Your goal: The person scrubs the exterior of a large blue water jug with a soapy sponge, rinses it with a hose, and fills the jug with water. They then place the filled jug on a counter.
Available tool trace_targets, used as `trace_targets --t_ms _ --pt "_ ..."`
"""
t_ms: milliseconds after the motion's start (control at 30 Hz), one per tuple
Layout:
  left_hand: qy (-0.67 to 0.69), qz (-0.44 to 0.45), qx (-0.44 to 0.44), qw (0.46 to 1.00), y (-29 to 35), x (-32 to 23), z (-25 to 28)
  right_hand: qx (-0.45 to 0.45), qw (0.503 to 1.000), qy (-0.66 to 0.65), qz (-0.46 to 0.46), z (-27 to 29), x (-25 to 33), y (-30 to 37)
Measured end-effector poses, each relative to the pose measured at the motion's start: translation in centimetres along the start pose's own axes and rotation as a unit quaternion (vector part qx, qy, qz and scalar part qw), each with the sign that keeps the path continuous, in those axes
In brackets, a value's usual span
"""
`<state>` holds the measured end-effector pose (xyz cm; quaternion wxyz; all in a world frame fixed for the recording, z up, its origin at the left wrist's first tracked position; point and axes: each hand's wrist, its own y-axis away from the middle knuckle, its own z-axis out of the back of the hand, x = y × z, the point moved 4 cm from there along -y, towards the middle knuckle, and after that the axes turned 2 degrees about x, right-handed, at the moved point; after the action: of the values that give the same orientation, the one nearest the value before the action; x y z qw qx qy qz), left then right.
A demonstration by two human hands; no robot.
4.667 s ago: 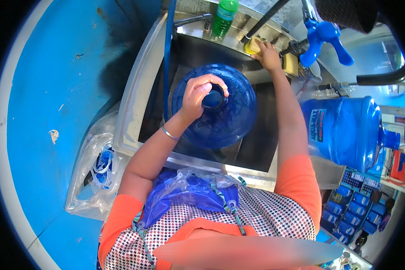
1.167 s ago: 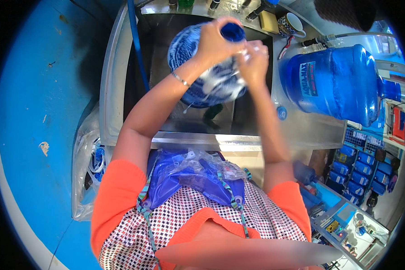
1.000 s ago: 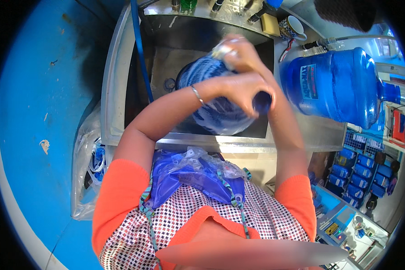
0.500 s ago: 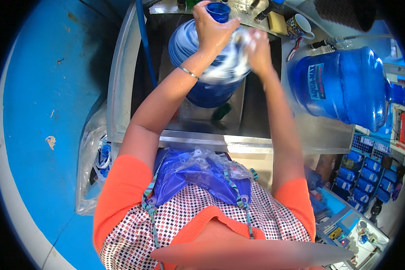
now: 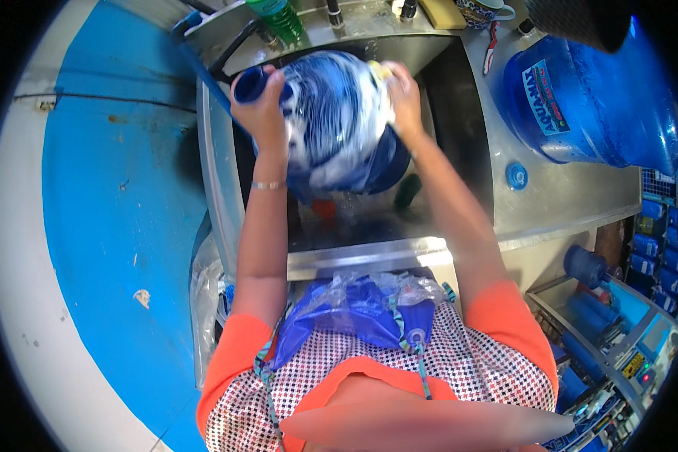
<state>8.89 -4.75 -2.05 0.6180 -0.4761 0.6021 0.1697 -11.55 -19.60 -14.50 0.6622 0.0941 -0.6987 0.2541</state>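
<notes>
A big blue water jug [image 5: 328,120], streaked with white soap foam, is tilted over the metal sink [image 5: 459,188], its open neck toward the upper left. My left hand [image 5: 264,113] is closed round that neck. Against the jug's right side, my right hand [image 5: 405,98] presses a yellow sponge [image 5: 381,71], mostly hidden by the fingers. Beneath the jug, a dark green object [image 5: 407,191] and an orange-red object [image 5: 323,209] lie on the sink bottom; I cannot make out what they are.
Right of the sink, a second blue jug [image 5: 580,102] lies sideways on the counter [image 5: 557,200], near a blue cap [image 5: 517,175]. Along the back are a green bottle [image 5: 279,19], black taps [image 5: 334,13], a yellow block [image 5: 443,13], a patterned mug [image 5: 478,11] and a red-handled tool [image 5: 491,47].
The foamy jug has turned, its neck swinging from the far side toward the left, with my left hand still on it. My right hand stays on the jug's right side. The view has shifted.
</notes>
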Motion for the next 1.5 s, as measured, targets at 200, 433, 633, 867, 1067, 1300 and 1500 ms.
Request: trace_targets --t_ms 200,433,633,867,1067,1300,1500 --pt "0.163 0.041 0.17 0.971 2.8 -3.3 0.7 0.134 0.892 0.417 -0.11 3.2 -7.1 3.3" --pt "0.033 0.041 0.246 0.968 4.1 -2.7 -1.3 0.193 0.95 -0.239 -0.059 -0.7 -6.0 -6.0" --pt "0.031 0.096 -0.05 0.994 3.2 -2.8 1.7 0.164 0.905 0.254 -0.299 2.9 -10.1 2.3" --pt "0.079 0.021 0.229 0.97 4.0 -3.3 -1.6 0.254 0.962 -0.051 -0.083 -0.6 -5.8 -5.3" --pt "0.052 0.075 -0.069 0.993 3.1 -3.0 0.9 0.083 0.973 0.078 -0.203 3.0 -7.1 -0.4" --pt "0.13 0.015 0.422 0.897 5.4 -4.3 -4.2 0.36 0.933 -0.002 -0.002 -1.9 -8.5 -6.9" --pt "0.048 0.056 -0.055 0.996 3.4 -3.6 -0.1 0.155 0.949 0.05 -0.272 3.4 -10.0 0.3"
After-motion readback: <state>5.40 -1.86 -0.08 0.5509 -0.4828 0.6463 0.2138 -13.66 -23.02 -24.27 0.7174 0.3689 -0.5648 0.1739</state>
